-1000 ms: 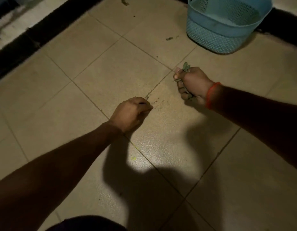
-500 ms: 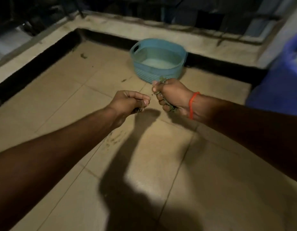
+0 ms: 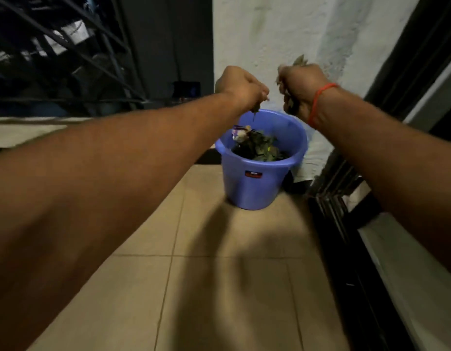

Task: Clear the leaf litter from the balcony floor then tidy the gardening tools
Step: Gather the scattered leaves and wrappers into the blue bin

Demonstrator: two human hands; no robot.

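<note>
A blue-purple plastic bucket (image 3: 254,183) stands on the tiled balcony floor by the white wall, holding dark green leaf litter (image 3: 260,148). My left hand (image 3: 241,87) is stretched out above the bucket's rim with its fingers curled round small bits of leaf litter that dangle below it. My right hand (image 3: 301,84), with a red thread at the wrist, is raised beside it and grips a bunch of dry leaves (image 3: 299,61) that stick out above and below the fist.
A white plastered wall (image 3: 282,34) rises behind the bucket. A dark sliding-door track and frame (image 3: 346,224) run along the right. A metal railing (image 3: 67,46) and a low ledge lie to the left. Beige floor tiles (image 3: 206,287) stretch toward me.
The view has swung from the floor and teal basket to the blue-purple bucket. Both hands, still holding the leaf litter, have moved up and over the bucket.
</note>
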